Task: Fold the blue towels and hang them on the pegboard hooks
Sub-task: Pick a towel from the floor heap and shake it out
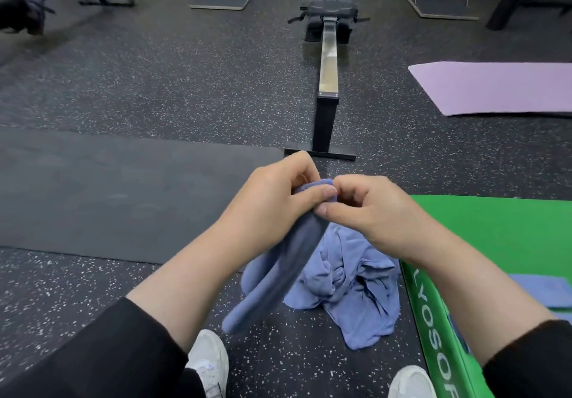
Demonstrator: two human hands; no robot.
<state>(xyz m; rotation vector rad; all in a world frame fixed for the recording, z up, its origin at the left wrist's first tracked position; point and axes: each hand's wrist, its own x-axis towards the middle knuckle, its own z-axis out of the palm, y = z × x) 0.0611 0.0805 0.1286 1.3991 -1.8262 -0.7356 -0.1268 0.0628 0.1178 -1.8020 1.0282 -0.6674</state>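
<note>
- Far left: dark exercise mat (123, 193) flat on the speckled rubber floor (154, 88); blurred gym gear behind it, can't tell what.
- Lower left: black sleeve, white shoe (209, 363) on the floor under the forearm.
- Left hand (269, 199): fingers curled, thumb pinching the top edge of a blue towel (278, 274). Towel is lifted off the floor and hangs down-left in a long doubled strip; the low end is blurred.
- Centre: rowing machine (328, 66) runs straight away from the hands, its foot bar just beyond the knuckles. Nothing between the hands and the towel.
- Right hand (371, 212): fingers curled, thumb and forefinger pinching the same towel edge, touching the left hand's thumb.
- Below the right wrist: crumpled blue towel pile (356, 289) on the floor, creased and unfolded, just beside the green mat's edge.
- Right: green mat (495, 227) with white lettering along its side; the forearm hides part of it. A folded blue towel (538, 295) lies flat on it.
- Upper right: purple mat (495, 88), well apart from the rest.
- Second white shoe (411, 382) at bottom edge.
</note>
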